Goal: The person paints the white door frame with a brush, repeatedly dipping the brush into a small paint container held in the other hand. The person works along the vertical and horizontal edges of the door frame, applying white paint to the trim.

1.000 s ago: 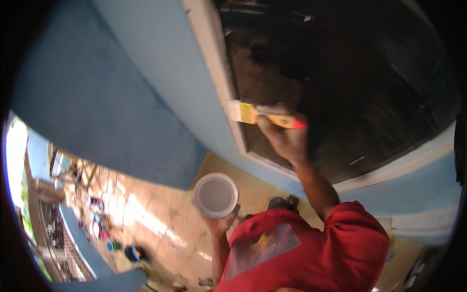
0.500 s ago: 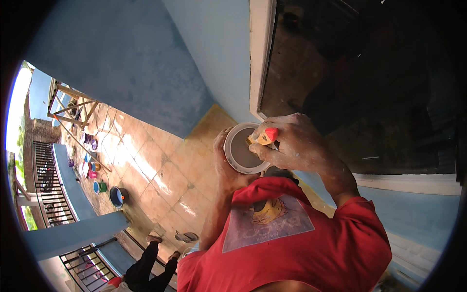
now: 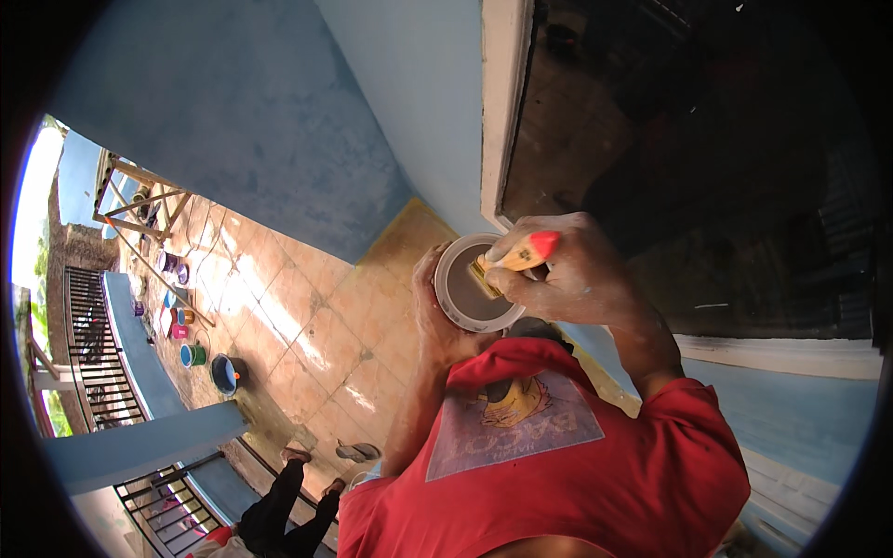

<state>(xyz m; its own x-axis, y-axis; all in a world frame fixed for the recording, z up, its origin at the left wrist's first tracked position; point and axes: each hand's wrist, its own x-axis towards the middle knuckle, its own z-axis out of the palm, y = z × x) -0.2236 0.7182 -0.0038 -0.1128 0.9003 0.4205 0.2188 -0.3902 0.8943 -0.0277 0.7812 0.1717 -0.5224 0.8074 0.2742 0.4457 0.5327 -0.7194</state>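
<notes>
Head view: a person in a red shirt (image 3: 595, 474) stood close against a blue wall (image 3: 279, 121), seen from above.
Left hand (image 3: 439, 321): fingers wrapped around the side of a round white paint pot (image 3: 470, 298), clamped on it at chest height.
Right hand (image 3: 567, 279): closed tight on a paintbrush (image 3: 516, 259) with a yellow handle and red tip, its bristle end down inside the pot.
Pot position: just below the lower corner of the white window frame (image 3: 502, 102), its rim near but not touching the frame.
Window: dark glass (image 3: 707, 158) filled the upper right, bounded by the frame's upright edge and a pale sill (image 3: 781, 355) running right.
Open room: tiled floor (image 3: 298, 316) spread wide to the left, with small coloured buckets (image 3: 209, 363) well apart near a blue ledge (image 3: 139, 353).
Lower edge: another person's dark-trousered legs (image 3: 279, 498) stood beside a railing (image 3: 172, 511).
</notes>
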